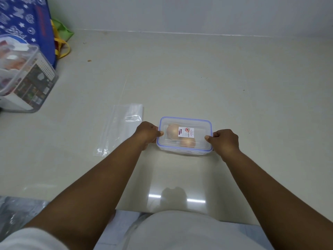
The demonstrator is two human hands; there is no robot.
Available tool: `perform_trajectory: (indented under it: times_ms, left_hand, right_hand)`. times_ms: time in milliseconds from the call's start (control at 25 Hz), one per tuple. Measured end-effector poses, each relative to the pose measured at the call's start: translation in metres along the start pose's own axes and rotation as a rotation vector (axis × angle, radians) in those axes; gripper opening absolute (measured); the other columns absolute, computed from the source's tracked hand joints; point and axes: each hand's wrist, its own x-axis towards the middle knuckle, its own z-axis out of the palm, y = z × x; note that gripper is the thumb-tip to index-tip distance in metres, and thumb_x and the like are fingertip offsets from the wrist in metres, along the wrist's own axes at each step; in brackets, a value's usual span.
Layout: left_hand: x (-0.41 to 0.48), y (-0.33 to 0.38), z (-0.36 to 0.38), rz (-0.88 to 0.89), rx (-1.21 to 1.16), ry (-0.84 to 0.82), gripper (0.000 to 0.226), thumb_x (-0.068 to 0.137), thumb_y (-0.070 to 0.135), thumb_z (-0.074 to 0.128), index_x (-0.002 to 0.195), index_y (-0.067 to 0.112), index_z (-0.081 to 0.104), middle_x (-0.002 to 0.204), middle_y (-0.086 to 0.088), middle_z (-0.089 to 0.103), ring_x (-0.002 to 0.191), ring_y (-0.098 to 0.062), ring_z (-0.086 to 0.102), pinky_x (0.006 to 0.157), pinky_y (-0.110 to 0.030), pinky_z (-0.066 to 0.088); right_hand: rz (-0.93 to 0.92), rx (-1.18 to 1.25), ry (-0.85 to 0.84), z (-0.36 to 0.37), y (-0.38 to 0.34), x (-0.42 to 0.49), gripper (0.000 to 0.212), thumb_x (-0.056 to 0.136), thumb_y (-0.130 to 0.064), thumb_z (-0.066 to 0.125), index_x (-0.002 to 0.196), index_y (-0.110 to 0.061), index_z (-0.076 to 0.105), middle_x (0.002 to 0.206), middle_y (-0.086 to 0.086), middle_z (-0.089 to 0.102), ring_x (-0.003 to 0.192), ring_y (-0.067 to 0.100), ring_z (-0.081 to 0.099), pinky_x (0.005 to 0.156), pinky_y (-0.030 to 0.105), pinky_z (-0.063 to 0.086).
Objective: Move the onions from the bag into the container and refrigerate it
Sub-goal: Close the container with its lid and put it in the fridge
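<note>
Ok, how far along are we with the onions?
Done: two onions sit inside the container with its lid on, and the bag lies flat beside it, looking empty. In hand: the left hand and right hand grip the container's short ends, thumbs on the lid, either pressing it shut or about to lift. Left: refrigerating it; no fridge is in view.

This looks like a home kitchen: a smooth, pale countertop [234, 78] runs back to a plain white wall [198, 13]. At its far left corner stand a blue patterned shopping bag [27, 20] and a green one [62, 28], with a large clear storage bin [27, 76] just in front. Near the front edge sits a clip-lid food container [184, 135] beside an emptied plastic bag [120, 127].
</note>
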Motion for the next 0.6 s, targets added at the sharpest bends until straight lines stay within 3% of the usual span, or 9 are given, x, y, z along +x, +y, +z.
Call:
perform_trajectory:
  times_ms: [120,360,480,600]
  left_hand:
    - [0.005,-0.002,-0.002,0.009,-0.006,-0.026,0.025,0.081,0.011,0.075,0.1,-0.001,0.065,0.104,-0.019,0.07,0.089,-0.031,0.071,0.086,-0.039,0.058]
    - [0.012,-0.004,-0.004,0.036,0.026,-0.054,0.025,0.078,0.015,0.077,0.094,0.0,0.066,0.1,-0.018,0.071,0.085,-0.029,0.071,0.087,-0.043,0.058]
    - [0.013,-0.009,-0.006,0.056,0.036,-0.077,0.027,0.078,0.019,0.077,0.096,0.002,0.066,0.101,-0.017,0.069,0.081,-0.026,0.068,0.087,-0.043,0.058]
    - [0.014,-0.013,-0.007,0.082,0.038,-0.086,0.027,0.076,0.023,0.077,0.095,0.007,0.065,0.098,-0.014,0.07,0.085,-0.029,0.067,0.088,-0.048,0.057]
  right_hand:
    - [0.005,0.028,-0.013,0.0,0.001,0.0,0.034,0.076,-0.034,0.074,0.064,-0.005,0.063,0.07,0.015,0.067,0.075,0.033,0.067,0.07,0.036,0.053]
    - [0.084,0.11,-0.049,-0.005,-0.005,0.0,0.04,0.076,-0.027,0.078,0.091,0.009,0.068,0.09,0.022,0.073,0.086,0.036,0.071,0.087,0.045,0.056]
    - [0.09,0.089,0.011,0.002,-0.005,-0.007,0.041,0.08,-0.03,0.073,0.092,0.009,0.067,0.094,0.025,0.071,0.082,0.036,0.067,0.081,0.041,0.054]
    - [0.081,0.035,0.073,0.013,-0.006,-0.017,0.036,0.088,-0.031,0.062,0.089,0.005,0.068,0.08,0.018,0.068,0.074,0.032,0.058,0.065,0.032,0.043]
